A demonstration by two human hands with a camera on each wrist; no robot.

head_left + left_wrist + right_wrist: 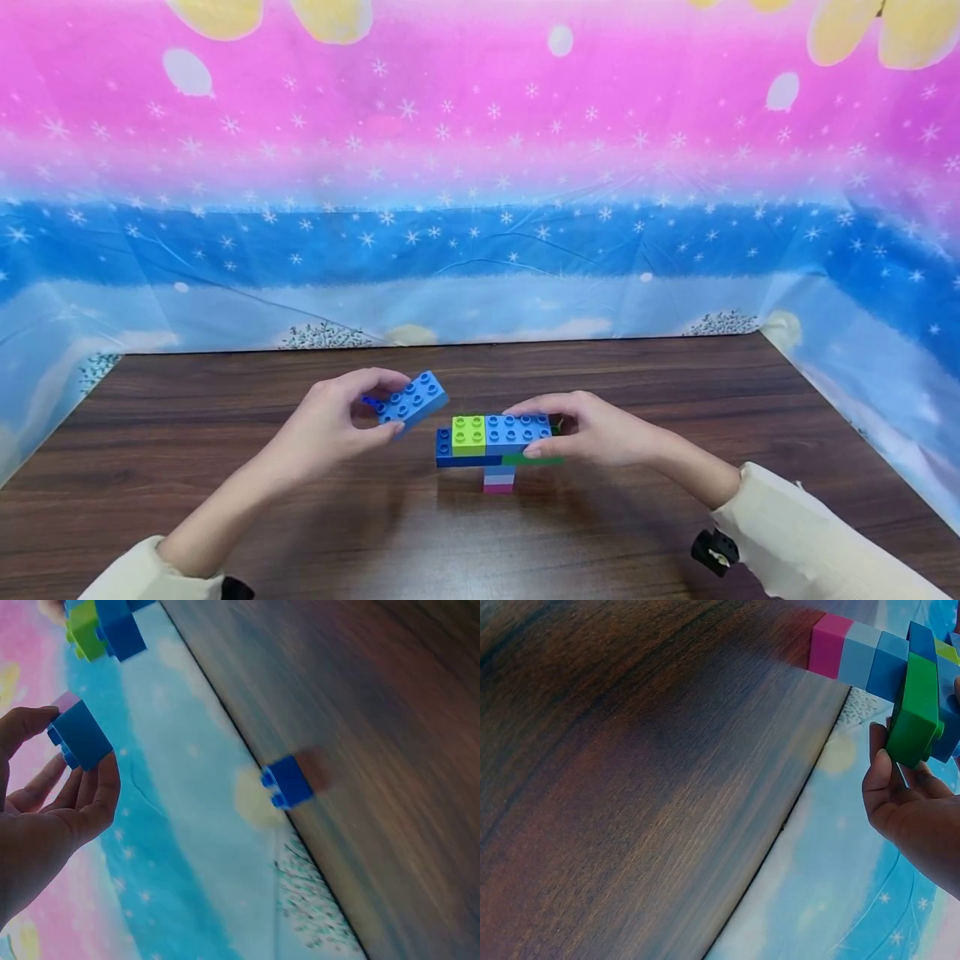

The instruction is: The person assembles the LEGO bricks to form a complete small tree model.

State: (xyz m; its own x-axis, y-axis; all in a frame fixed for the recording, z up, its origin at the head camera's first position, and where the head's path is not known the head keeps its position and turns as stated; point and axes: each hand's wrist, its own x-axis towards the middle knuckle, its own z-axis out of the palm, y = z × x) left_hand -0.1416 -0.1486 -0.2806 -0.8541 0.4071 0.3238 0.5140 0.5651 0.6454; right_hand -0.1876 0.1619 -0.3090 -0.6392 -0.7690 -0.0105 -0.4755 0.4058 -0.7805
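Note:
My left hand (330, 429) pinches a light blue building brick (414, 402) between thumb and fingers, its studs tilted up, left of a built stack. The brick's blue end (86, 735) shows in the left wrist view. My right hand (592, 429) grips the blue brick (517, 429) at the top right of the stack, thumb in front and fingers behind. Beside that brick sits a lime brick (468, 435). Both lie over a dark blue brick (468, 461) and a green brick (916, 709). A narrow column with a pink brick (830, 645) at its foot carries them.
On the wooden table (300, 533), a small dark blue brick (289, 782) stands behind my left hand. A patterned cloth (480, 242) hangs along the table's back and sides. Black wrist straps (715, 552) show by the pale sleeves.

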